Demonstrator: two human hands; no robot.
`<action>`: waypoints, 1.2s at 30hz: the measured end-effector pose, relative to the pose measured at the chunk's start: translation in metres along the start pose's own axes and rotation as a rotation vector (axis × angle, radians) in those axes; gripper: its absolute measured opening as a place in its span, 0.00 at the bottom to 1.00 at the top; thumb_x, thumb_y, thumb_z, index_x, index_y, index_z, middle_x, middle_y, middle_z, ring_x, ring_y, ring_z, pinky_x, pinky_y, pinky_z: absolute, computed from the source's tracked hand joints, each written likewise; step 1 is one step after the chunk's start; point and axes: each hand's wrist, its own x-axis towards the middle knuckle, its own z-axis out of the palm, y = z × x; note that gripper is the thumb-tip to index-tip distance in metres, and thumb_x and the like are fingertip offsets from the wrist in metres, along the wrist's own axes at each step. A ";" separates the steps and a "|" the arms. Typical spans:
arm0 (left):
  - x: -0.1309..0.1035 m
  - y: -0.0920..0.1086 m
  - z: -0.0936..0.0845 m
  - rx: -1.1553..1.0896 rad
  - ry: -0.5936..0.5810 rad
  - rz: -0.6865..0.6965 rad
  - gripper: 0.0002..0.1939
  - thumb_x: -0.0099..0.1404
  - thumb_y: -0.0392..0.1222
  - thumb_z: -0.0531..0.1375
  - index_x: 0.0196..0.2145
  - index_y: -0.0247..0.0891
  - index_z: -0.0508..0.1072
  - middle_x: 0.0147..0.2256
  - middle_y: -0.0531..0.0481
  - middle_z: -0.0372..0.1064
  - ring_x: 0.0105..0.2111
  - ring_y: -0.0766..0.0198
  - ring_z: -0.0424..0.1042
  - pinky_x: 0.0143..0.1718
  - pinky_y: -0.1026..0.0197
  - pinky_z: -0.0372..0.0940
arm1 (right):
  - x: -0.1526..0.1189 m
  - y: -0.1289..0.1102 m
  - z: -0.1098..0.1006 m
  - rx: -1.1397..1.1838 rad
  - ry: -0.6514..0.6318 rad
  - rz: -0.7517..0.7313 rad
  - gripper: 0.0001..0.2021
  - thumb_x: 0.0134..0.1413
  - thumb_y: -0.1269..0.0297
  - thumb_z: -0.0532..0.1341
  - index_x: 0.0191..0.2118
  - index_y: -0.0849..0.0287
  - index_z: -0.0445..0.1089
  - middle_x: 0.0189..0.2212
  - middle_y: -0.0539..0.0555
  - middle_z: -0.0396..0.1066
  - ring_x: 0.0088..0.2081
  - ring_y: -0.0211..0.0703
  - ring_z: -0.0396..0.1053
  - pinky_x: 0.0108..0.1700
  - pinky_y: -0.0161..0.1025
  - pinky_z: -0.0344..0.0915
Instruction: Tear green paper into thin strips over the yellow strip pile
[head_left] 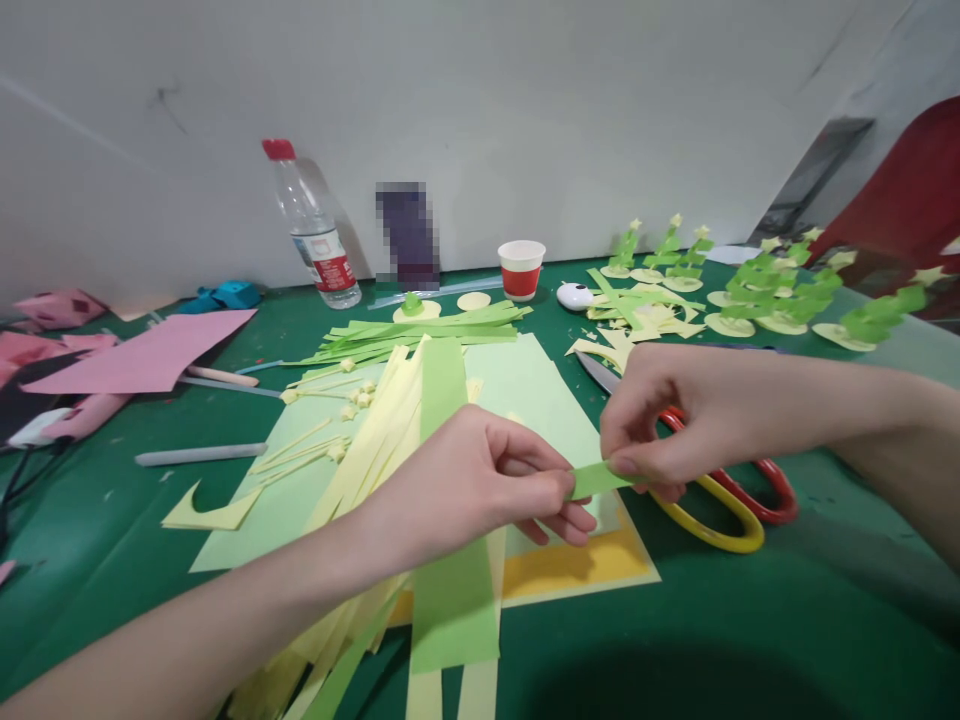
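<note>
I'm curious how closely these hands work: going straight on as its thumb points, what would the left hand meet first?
Past the green paper strip it pinches, the left hand would probably meet the right hand, which grips the strip's other end; depth is hard to judge.

Green strip (pixel 598 481): narrow paper, pinched at both ends, running straight between!
Strip's tilt: right end a touch higher.
Strip's spot: left of the scissors' handles (pixel 739 543).

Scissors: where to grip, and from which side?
I'd take the scissors by the loops, coming from the near right. The loops point that way, while the blade tip faces far left; the right hand, pinching the strip, hides the middle.
</note>
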 end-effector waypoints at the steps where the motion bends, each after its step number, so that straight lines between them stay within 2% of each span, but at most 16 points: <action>1: 0.000 -0.001 0.000 -0.004 0.003 0.003 0.06 0.56 0.32 0.58 0.23 0.33 0.72 0.25 0.53 0.76 0.28 0.68 0.75 0.29 0.71 0.68 | 0.000 0.000 0.000 0.003 0.000 0.001 0.08 0.44 0.72 0.54 0.18 0.62 0.65 0.14 0.45 0.62 0.15 0.26 0.51 0.17 0.27 0.46; 9: -0.001 -0.003 0.000 0.009 -0.006 0.015 0.06 0.55 0.32 0.58 0.22 0.34 0.72 0.25 0.53 0.75 0.28 0.66 0.75 0.30 0.69 0.69 | 0.000 -0.001 0.002 0.014 -0.019 0.018 0.08 0.44 0.70 0.55 0.19 0.62 0.66 0.14 0.45 0.63 0.15 0.26 0.52 0.16 0.26 0.48; 14: -0.002 -0.002 0.000 0.058 0.008 -0.004 0.05 0.52 0.31 0.58 0.25 0.34 0.74 0.27 0.51 0.76 0.30 0.64 0.75 0.31 0.68 0.69 | 0.002 0.000 0.001 -0.013 -0.012 0.007 0.08 0.43 0.72 0.55 0.19 0.62 0.66 0.14 0.44 0.63 0.15 0.26 0.52 0.17 0.26 0.47; 25: -0.002 0.001 0.001 0.029 0.009 -0.011 0.05 0.54 0.31 0.58 0.23 0.34 0.74 0.26 0.51 0.76 0.28 0.65 0.75 0.30 0.68 0.69 | 0.000 -0.001 0.002 0.015 -0.024 0.021 0.08 0.43 0.71 0.55 0.19 0.62 0.67 0.14 0.44 0.64 0.15 0.27 0.55 0.18 0.26 0.51; 31: -0.001 -0.002 0.001 0.017 0.005 -0.004 0.05 0.52 0.31 0.59 0.25 0.35 0.75 0.27 0.52 0.76 0.31 0.63 0.75 0.30 0.68 0.69 | 0.001 0.000 0.001 -0.028 -0.020 0.015 0.08 0.43 0.71 0.55 0.19 0.62 0.67 0.14 0.45 0.64 0.15 0.27 0.53 0.16 0.26 0.48; 36: -0.003 0.002 0.002 0.018 0.033 0.008 0.06 0.54 0.32 0.58 0.23 0.34 0.74 0.24 0.54 0.76 0.27 0.68 0.75 0.28 0.72 0.68 | 0.001 -0.001 0.001 0.013 -0.016 0.007 0.08 0.45 0.71 0.55 0.20 0.62 0.67 0.16 0.47 0.67 0.17 0.29 0.60 0.18 0.26 0.54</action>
